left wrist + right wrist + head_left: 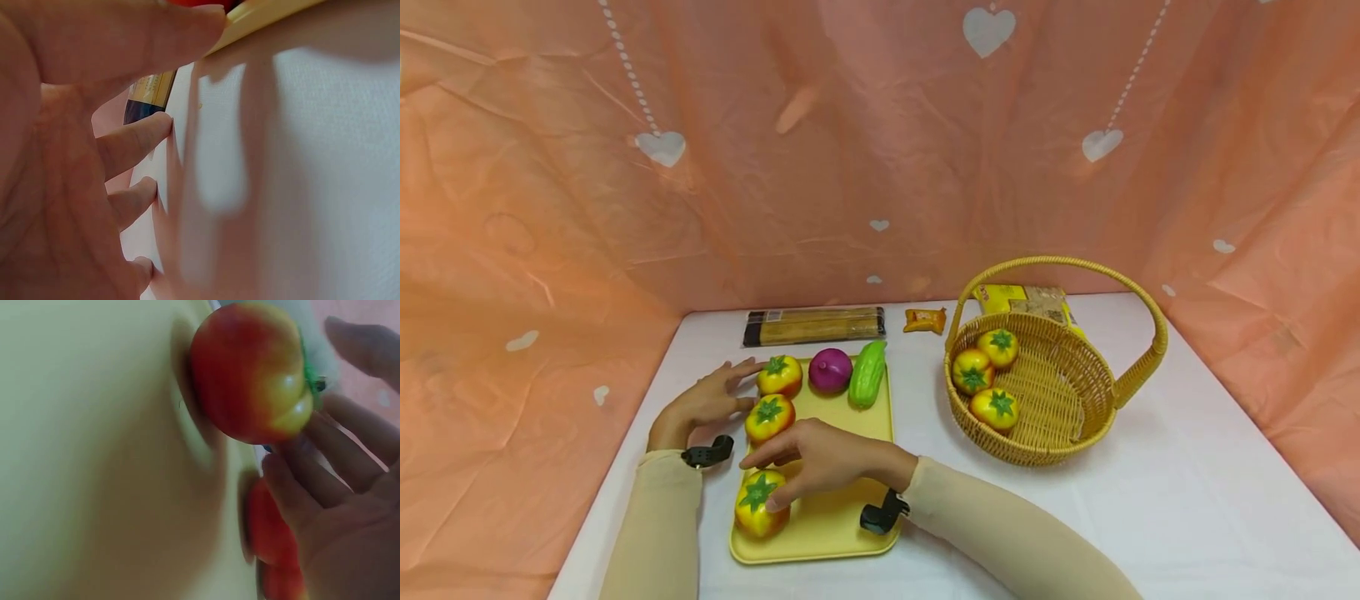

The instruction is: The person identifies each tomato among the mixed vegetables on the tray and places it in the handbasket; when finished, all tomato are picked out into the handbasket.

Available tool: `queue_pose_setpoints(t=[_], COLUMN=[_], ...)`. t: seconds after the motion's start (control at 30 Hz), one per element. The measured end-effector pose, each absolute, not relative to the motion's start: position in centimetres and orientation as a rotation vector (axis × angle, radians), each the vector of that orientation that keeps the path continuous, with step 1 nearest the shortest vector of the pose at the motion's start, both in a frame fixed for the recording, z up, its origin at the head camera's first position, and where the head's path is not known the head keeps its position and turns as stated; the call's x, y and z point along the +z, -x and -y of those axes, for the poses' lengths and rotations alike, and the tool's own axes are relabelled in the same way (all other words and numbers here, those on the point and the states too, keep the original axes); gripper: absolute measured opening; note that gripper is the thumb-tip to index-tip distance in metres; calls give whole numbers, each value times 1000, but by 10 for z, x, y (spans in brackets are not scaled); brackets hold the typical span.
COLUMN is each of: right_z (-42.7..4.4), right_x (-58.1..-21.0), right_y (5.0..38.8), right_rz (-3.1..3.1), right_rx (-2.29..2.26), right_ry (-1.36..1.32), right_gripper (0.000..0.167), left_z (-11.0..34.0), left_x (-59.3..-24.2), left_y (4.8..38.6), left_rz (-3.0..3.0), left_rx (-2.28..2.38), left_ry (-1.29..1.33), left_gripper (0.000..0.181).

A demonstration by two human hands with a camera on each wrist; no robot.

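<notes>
Tomatoes (769, 420) line the left side of the tray (831, 537), left of the basket (1051, 404).

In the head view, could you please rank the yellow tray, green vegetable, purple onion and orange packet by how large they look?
1. Yellow tray
2. Green vegetable and purple onion: too alike to rank
3. Orange packet

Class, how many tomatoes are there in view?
6: three tomatoes along the left of the yellow tray, three tomatoes at the left in the wicker basket.
</notes>
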State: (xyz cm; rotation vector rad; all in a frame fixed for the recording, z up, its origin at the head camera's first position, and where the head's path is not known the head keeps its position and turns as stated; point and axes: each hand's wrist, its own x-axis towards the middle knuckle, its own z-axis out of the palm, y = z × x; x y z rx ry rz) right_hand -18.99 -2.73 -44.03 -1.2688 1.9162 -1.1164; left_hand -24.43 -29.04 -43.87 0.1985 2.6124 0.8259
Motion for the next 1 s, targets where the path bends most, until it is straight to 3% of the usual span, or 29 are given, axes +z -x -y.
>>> queue_pose_setpoints(t=[0.3,1.0], right_z=[43,2], right_x=[-442,-456], right_y=[193,190], right_rz=[-1889,-1743], right_rx=[-942,-1070], right_ry=[1372,1289], right_gripper=[52,56], left_z=[291,291], left_x=[-436,-440], left_y=[246,247], left_rz=[-2617,-2595], left_rx=[852,853], left_ry=[-215,-198], left_gripper=[77,77])
